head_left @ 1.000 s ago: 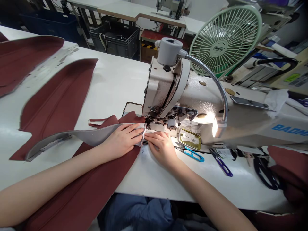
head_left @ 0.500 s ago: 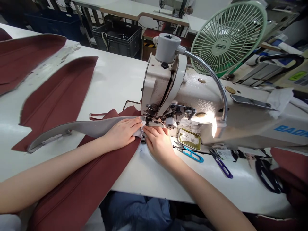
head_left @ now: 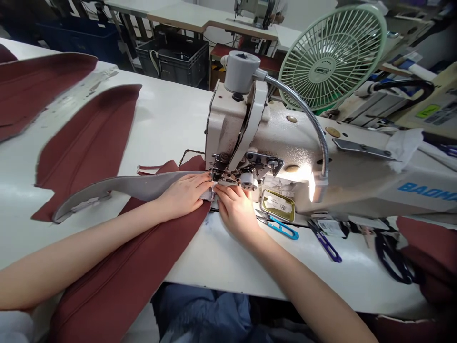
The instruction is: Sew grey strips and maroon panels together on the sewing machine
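A cream sewing machine (head_left: pixel 250 143) stands on a white table (head_left: pixel 171 119). A long maroon fabric piece (head_left: pixel 143 257) lies under its needle, with a grey-backed strip (head_left: pixel 117 188) folded over on top. My left hand (head_left: pixel 183 193) rests flat on that grey strip, fingers stretched toward the presser foot. My right hand (head_left: pixel 235 209) lies beside it, fingertips pressed on the fabric edge right at the foot. The two hands nearly touch.
More maroon pieces (head_left: pixel 85 138) lie at the left of the table. Blue-handled snips (head_left: pixel 282 226), a purple tool (head_left: pixel 326 243) and a small tin (head_left: pixel 278 205) lie right of my hand. A green fan (head_left: pixel 332 57) and a gooseneck lamp (head_left: pixel 314 186) stand behind.
Both hands have slid forward with the fabric edge, closer to the presser foot. The view has shifted slightly.
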Tool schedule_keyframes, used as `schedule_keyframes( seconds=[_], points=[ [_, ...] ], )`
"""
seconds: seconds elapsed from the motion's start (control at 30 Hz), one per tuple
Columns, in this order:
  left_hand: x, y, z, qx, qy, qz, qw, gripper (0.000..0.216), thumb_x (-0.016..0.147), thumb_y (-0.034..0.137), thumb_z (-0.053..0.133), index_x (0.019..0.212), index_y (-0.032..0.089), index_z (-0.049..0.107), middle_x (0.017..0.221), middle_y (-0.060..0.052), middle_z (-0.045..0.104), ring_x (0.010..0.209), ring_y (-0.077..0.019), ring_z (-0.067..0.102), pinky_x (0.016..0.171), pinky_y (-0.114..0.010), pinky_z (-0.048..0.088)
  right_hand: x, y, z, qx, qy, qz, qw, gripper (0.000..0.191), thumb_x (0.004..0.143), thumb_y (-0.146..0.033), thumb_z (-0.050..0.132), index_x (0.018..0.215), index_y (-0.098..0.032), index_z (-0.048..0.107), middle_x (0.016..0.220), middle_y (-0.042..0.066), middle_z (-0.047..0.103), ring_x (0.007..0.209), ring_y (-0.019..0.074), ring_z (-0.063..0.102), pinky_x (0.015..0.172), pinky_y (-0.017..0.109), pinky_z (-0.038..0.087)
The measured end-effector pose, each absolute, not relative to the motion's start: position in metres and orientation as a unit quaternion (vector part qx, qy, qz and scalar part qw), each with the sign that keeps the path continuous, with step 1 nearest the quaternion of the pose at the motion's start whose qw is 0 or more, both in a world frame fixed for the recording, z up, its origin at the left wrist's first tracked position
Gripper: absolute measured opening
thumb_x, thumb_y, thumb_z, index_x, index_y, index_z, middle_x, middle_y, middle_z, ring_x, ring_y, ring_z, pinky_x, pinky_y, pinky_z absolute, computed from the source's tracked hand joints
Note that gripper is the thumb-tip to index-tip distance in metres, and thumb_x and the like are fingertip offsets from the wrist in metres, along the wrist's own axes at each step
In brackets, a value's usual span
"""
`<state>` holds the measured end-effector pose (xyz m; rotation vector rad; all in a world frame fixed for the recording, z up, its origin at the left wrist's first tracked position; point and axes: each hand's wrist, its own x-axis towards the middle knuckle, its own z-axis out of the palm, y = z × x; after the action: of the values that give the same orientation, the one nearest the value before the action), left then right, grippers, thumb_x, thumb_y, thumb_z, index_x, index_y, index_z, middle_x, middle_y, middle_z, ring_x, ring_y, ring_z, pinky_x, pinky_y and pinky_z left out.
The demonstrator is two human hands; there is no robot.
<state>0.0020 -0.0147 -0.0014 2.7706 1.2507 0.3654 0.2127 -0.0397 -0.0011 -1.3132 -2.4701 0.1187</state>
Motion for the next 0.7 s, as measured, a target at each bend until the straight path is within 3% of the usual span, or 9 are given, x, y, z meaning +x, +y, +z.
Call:
schedule_keyframes(
  seconds=[0.13, 0.23, 0.43, 0.7],
  points=[
    [0.005, -0.025, 0.005, 0.896, 0.423, 0.121, 0.055, 0.038, 0.091, 0.024, 0.050, 0.127, 0.013, 0.053, 0.135, -0.013, 0.056, 0.133, -0.0252, 0.046, 0.111, -0.041, 0.039, 0.214, -0.039, -0.002, -0.476, -0.864, 0.037, 0.162, 0.035, 0.096, -0.020, 0.049, 0.129, -0.019, 0.059, 0.132, 0.009, 0.061, 0.110, 0.0246, 0.055, 0.091, 0.040, 0.035],
    [0.010, -0.047, 0.010, 0.894, 0.430, 0.113, 0.060, 0.061, 0.084, 0.050, 0.060, 0.129, 0.009, 0.052, 0.139, -0.017, 0.053, 0.136, -0.0329, 0.042, 0.110, -0.047, 0.038, 0.215, -0.039, -0.001, -0.480, -0.860, 0.045, 0.166, 0.033, 0.095, -0.021, 0.051, 0.127, -0.019, 0.060, 0.129, 0.009, 0.063, 0.107, 0.0242, 0.056, 0.091, 0.040, 0.035],
    [0.019, -0.076, 0.010, 0.891, 0.437, 0.112, 0.040, 0.051, 0.078, 0.025, 0.056, 0.126, 0.008, 0.055, 0.134, -0.016, 0.056, 0.137, -0.0307, 0.041, 0.107, -0.040, 0.043, 0.215, -0.044, 0.002, -0.466, -0.855, 0.093, 0.208, 0.024, 0.097, -0.019, 0.050, 0.114, -0.019, 0.066, 0.113, 0.006, 0.070, 0.100, 0.0203, 0.060, 0.089, 0.037, 0.036],
    [0.017, -0.063, 0.003, 0.905, 0.403, 0.136, 0.010, 0.048, 0.077, 0.024, 0.055, 0.121, 0.006, 0.058, 0.130, -0.018, 0.058, 0.131, -0.0323, 0.047, 0.104, -0.042, 0.046, 0.211, -0.047, 0.001, -0.446, -0.871, 0.044, 0.203, 0.026, 0.098, -0.020, 0.047, 0.113, -0.018, 0.068, 0.114, 0.007, 0.070, 0.096, 0.0203, 0.059, 0.088, 0.039, 0.036]
  ],
)
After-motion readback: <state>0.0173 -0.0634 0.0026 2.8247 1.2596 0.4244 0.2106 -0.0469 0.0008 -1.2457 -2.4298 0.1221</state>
